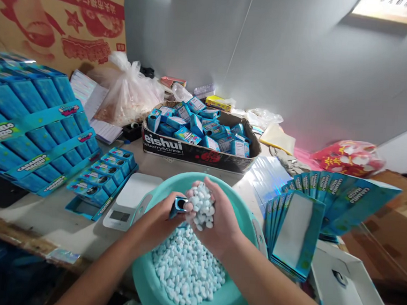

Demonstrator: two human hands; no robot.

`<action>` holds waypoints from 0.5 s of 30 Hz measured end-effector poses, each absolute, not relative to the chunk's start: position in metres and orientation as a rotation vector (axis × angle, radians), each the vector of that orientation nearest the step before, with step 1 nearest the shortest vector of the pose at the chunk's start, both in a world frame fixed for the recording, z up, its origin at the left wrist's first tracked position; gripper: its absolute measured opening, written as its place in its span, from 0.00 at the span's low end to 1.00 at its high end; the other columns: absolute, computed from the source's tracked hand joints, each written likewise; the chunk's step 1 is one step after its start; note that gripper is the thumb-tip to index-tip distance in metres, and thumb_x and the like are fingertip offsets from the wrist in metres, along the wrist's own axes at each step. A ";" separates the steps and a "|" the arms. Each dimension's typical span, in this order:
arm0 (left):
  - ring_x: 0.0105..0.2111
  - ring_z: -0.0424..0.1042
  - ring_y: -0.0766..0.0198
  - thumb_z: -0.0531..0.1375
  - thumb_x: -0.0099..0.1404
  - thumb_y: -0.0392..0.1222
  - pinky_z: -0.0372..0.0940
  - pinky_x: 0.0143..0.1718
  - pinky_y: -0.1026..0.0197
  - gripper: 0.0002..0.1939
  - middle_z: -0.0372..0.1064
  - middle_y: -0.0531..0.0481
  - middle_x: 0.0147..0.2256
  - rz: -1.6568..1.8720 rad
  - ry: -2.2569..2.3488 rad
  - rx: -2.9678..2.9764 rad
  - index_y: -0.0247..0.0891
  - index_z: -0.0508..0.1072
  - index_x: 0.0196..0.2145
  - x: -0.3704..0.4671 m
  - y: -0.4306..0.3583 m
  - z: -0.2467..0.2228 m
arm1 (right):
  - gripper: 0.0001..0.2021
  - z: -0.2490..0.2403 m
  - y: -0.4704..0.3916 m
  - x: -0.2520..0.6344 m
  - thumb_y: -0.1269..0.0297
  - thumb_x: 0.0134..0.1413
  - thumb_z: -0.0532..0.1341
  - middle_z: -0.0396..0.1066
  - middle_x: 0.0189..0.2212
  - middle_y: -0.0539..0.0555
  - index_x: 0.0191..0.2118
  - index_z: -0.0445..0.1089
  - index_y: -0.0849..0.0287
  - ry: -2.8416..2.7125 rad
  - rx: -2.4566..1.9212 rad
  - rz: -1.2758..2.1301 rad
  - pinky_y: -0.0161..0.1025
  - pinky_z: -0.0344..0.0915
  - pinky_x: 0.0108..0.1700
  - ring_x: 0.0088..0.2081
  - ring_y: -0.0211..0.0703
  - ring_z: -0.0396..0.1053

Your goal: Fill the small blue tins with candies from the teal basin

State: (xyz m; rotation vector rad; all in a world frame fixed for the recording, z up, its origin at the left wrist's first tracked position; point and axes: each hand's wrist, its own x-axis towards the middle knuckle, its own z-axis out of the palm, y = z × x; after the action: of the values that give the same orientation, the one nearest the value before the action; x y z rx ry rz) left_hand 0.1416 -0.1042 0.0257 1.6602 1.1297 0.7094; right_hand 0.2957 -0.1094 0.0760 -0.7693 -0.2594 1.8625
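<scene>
While I have the left grip closed around a small blue box, its dark oval end facing up, I hold the right grip cupped around a handful of pale pellets just beside that end. From my remote view I cannot tell whether the box has any inside. Both are over a teal basin on the bench, where a loose pile of white and pale blue pellets lies. Left of the basin I see a white scale, then a tray of blue boxes. A dark carton of more boxes stands on the far side; folded blue cartons stand to the right.
</scene>
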 end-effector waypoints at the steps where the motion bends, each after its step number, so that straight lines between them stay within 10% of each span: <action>1: 0.45 0.75 0.51 0.58 0.66 0.45 0.69 0.49 0.54 0.16 0.77 0.47 0.44 0.701 1.048 1.647 0.43 0.73 0.51 0.142 -0.104 0.027 | 0.11 0.079 -0.107 0.294 0.55 0.56 0.64 0.73 0.24 0.49 0.34 0.69 0.57 -0.174 -0.750 1.817 0.28 0.64 0.21 0.21 0.35 0.70; 15: 0.59 0.68 0.49 0.65 0.64 0.47 0.64 0.60 0.53 0.29 0.68 0.49 0.61 0.622 0.928 1.674 0.51 0.69 0.62 0.132 -0.102 0.016 | 0.15 0.064 -0.104 0.281 0.51 0.51 0.66 0.67 0.22 0.45 0.27 0.63 0.53 -0.250 -0.826 1.486 0.40 0.71 0.37 0.30 0.43 0.73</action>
State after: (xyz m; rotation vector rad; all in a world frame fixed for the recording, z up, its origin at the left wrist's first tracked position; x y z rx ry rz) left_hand 0.1321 -0.1025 0.0164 1.6739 0.9277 0.6215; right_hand 0.2807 -0.1038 0.0638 -0.8256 -0.2505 1.4863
